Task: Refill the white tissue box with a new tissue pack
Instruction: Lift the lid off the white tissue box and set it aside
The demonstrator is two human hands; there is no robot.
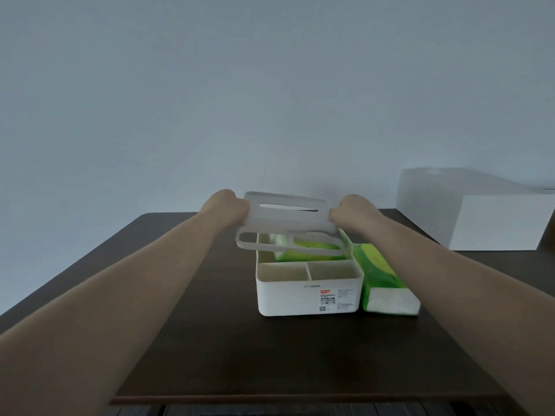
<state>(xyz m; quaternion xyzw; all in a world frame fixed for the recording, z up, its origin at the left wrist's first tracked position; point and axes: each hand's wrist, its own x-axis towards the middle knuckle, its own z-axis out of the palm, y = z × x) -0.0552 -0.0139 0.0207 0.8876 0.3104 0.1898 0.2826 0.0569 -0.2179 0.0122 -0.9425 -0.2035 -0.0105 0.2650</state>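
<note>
Just below the middle of the frame, a white tissue box (309,291) sits on a dark brown desk (210,340), its top open. Along its near side, two small compartments lie side by side, split by a thin wall; both look bare inside. Behind them the long rear compartment holds a green tissue pack (309,250), lying tilted with its left end raised.

Both hands hold the box's white lid (286,222) above the rear of the box, near edge dipping toward the camera and clear of the rim. The lid has a long slot across its upper part and rounded openings along its lower edge, through which the green pack shows. The left hand (229,205) is clamped on the lid's left end, fingers curled round the edge. The right hand (350,210) is closed on the lid's right end in the same way. Both bare forearms reach in from the lower corners of the frame.

Just right of the box, touching or nearly touching its side wall, a second green tissue pack (381,277) lies flat on the desk, its white end facing the camera. At the right of the frame, well apart from the box, a plain white block (480,217) stands at the desk's far edge against a pale wall (270,85).
</note>
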